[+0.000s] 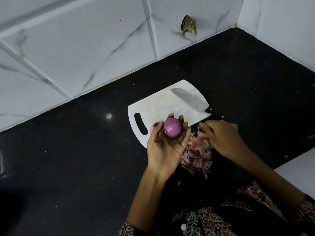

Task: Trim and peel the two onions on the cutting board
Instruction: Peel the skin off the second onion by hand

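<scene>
My left hand [166, 147] holds a peeled purple onion [172, 127] in its curled fingers, just above the near edge of the white cutting board [163, 104]. A second onion [155, 126] lies on the board behind my thumb, mostly hidden. My right hand [221, 136] hovers palm down over the pile of onion skins [197, 154] beside the board, fingers loosely bent and holding nothing that I can see. A knife [189, 100] lies on the board's far right side, its black handle [215, 114] sticking off the edge near my right fingertips.
The board sits on a black stone counter [76, 150]. White marble-patterned wall tiles [85, 48] run behind it and meet in a corner at the upper right. The counter's front edge shows at the right, near my patterned clothing [213, 218].
</scene>
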Demonstrator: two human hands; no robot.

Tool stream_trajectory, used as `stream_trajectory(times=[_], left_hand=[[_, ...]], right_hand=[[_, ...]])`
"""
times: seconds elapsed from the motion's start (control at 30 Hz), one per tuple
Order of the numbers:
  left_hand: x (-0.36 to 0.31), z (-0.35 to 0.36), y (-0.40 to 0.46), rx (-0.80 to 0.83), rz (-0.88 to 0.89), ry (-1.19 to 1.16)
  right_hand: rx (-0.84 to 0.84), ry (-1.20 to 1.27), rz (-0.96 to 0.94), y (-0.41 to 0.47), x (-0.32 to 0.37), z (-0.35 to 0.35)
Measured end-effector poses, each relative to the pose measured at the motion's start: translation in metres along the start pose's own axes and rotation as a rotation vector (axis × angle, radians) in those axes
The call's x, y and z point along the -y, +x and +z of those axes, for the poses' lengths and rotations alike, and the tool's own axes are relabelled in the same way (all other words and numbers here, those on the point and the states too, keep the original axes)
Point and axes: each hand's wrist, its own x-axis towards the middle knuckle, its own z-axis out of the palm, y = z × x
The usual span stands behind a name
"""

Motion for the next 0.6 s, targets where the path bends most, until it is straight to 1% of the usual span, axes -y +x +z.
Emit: stream_trajectory(times=[0.07,0.1,0.17,0.2,0.23,0.3,0.33,0.37,0.43,0.5,0.57,0.6], left_hand=[[0.0,-0.001,0.0,-0.01,0.014,0.028],[0.0,-0.001,0.0,-0.014,0.02,0.051],[0.0,-0.001,0.0,-0.022,0.034,0.107],[0.0,-0.001,0.0,-0.025,0.038,0.137],[0.0,-0.002,0.001,-0.029,0.039,0.168],[0.001,-0.002,0.003,-0.049,0.038,0.227],[0.001,-0.003,0.005,-0.062,0.033,0.246],[0.001,-0.005,0.007,-0.079,0.027,0.257],[0.002,-0.008,0.01,-0.107,0.016,0.273],[0.004,-0.008,0.011,-0.126,0.01,0.304],[0.006,-0.006,0.01,-0.122,-0.007,0.343],[0.006,-0.004,0.01,-0.121,-0.011,0.355]], right_hand=[[-0.077,0.121,-0.054,0.001,-0.002,-0.003],[-0.061,0.212,-0.076,0.001,-0.001,-0.005],[0.025,0.379,-0.11,0.0,0.002,-0.01],[0.013,0.407,-0.138,0.0,0.004,-0.011],[-0.056,0.41,-0.182,-0.001,0.008,-0.011],[-0.279,0.422,-0.273,-0.005,0.017,-0.014],[-0.353,0.457,-0.308,-0.007,0.021,-0.016],[-0.381,0.496,-0.338,-0.009,0.025,-0.017],[-0.339,0.538,-0.398,-0.012,0.031,-0.018],[-0.244,0.531,-0.46,-0.013,0.034,-0.015],[-0.188,0.421,-0.52,-0.013,0.034,-0.006],[-0.195,0.332,-0.549,-0.013,0.034,0.0]])
